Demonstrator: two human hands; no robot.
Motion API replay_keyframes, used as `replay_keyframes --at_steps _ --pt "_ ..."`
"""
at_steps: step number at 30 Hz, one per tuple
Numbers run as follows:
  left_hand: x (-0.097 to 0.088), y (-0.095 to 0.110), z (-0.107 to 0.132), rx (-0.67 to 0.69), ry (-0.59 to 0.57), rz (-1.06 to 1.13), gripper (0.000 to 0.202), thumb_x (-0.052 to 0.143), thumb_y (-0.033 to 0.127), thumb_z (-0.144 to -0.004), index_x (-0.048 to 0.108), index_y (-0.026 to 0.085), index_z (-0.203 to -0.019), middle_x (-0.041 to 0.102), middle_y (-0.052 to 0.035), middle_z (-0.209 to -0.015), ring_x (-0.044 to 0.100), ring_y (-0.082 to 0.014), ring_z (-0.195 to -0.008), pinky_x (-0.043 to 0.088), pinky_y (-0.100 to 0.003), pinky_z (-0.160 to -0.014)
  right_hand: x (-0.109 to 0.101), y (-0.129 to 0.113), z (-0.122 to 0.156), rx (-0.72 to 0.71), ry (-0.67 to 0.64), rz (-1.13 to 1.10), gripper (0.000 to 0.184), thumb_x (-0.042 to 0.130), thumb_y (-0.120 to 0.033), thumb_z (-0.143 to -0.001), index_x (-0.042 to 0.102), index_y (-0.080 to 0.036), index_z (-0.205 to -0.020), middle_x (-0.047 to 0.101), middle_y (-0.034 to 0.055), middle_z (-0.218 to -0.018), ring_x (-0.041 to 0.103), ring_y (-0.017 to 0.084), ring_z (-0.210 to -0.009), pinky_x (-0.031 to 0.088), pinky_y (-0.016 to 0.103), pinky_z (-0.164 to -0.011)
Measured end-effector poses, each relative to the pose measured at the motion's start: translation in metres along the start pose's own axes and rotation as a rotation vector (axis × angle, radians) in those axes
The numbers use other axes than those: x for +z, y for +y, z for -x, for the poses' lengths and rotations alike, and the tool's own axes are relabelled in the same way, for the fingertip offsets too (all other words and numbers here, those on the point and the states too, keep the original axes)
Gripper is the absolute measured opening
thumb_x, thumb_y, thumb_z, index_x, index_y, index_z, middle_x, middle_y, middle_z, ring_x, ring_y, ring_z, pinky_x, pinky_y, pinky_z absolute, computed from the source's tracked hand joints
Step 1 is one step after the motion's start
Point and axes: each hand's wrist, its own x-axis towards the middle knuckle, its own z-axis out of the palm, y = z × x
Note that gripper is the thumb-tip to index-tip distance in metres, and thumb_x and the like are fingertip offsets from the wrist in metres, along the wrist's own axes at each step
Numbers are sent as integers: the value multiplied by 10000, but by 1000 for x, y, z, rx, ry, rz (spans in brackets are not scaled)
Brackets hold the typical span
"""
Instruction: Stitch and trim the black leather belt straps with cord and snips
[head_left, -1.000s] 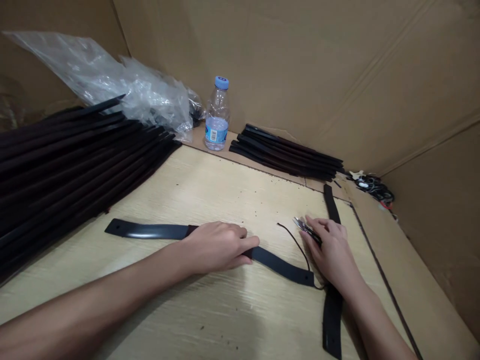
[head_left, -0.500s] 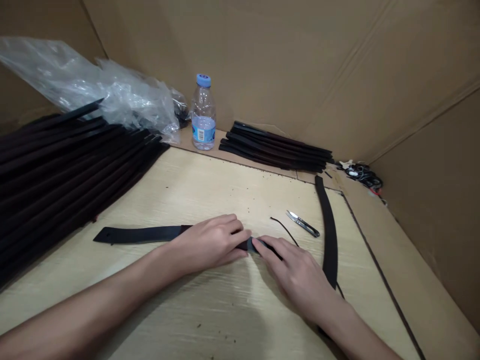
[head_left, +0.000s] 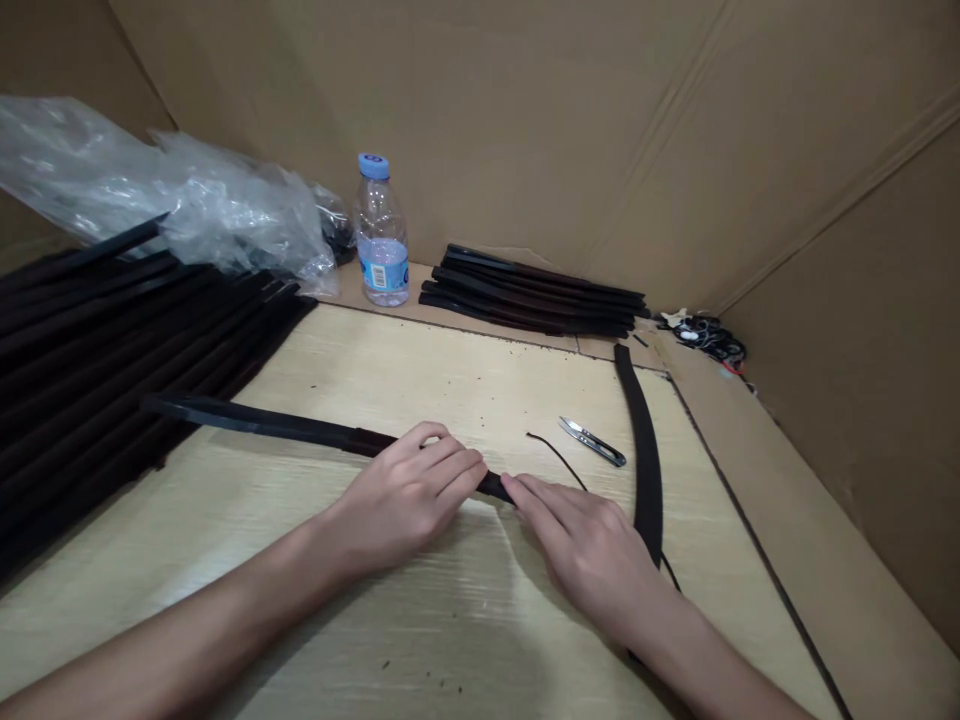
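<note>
A dark strap (head_left: 277, 422) stretches across the table, its free end pointing left over the edge of a pile of similar straps. My left hand (head_left: 416, 485) is closed round its middle, fingers wrapped over the top. Close beside it, my right hand (head_left: 574, 530) pinches the same strap, with a short dark stretch showing between the two hands. The strap's right end is hidden under my right hand. A thin black cord (head_left: 559, 457) comes out behind the right fingers. Thread snips (head_left: 592, 442) lie just beyond that hand, and another dark strap (head_left: 646, 460) lies curved to its right.
Many dark straps (head_left: 97, 370) are heaped at left, below a clear plastic bag (head_left: 232, 215). A water bottle (head_left: 383, 240) stands at the back beside a smaller strap stack (head_left: 532, 292). Tangled scraps (head_left: 705, 338) sit in the far right corner. Cardboard walls (head_left: 525, 120) enclose the table.
The strap's left end has lifted and swung away from me, now seen more edge-on. Both hands remain on the strap. The whole view has shifted slightly.
</note>
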Motion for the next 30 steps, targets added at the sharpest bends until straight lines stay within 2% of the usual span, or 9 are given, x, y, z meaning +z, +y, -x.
replay_keyframes --at_steps 5,10,14,17,20,26,30 --pt "3 2 -2 -56 -16 -13 195 424 81 -910 591 140 -990 697 -62 -931 606 -173 -855 405 -367 -903 0 0 3 37 -49 -4 370 409 -6 -844 564 -39 -1179 689 165 -1055 690 243 -840 601 367 -698" --pt "2 3 -5 -50 -66 -45 191 407 114 -929 594 144 -908 667 -47 -826 578 -176 -776 417 -361 -832 0 -1 4 50 -49 -41 350 413 -8 -846 552 -38 -1166 691 164 -1022 679 243 -822 580 363 -678" --pt "2 5 -6 -71 -82 -54 179 419 137 -932 595 135 -900 642 -44 -776 554 -178 -736 417 -367 -811 -3 -1 2 63 -31 -32 319 381 -23 -879 568 -58 -1135 689 120 -824 649 207 -691 535 314 -579" --pt "3 7 -5 -58 -17 -15 171 423 140 -935 592 139 -913 649 -36 -785 554 -165 -743 419 -354 -822 -3 1 1 61 13 -16 236 427 -147 -940 601 -58 -1072 658 85 -716 623 197 -620 494 292 -515" --pt "3 6 -5 -35 50 -15 169 426 119 -930 593 142 -932 665 -33 -814 561 -155 -758 411 -353 -861 0 5 2 98 23 -7 245 443 -224 -962 625 -70 -1020 660 82 -714 633 188 -634 487 277 -532" --pt "2 1 -4 -49 -1 -102 206 394 87 -925 592 141 -944 659 -29 -799 554 -169 -746 405 -356 -819 1 10 5 132 -5 11 237 429 -190 -961 644 -92 -992 660 79 -725 634 189 -633 477 283 -539" --pt "3 2 -4 -83 21 -61 192 400 89 -927 583 140 -951 661 -26 -814 555 -162 -745 394 -348 -808 0 9 5 165 -11 -1 253 404 -204 -975 636 -108 -1002 666 73 -737 640 185 -652 475 276 -556"
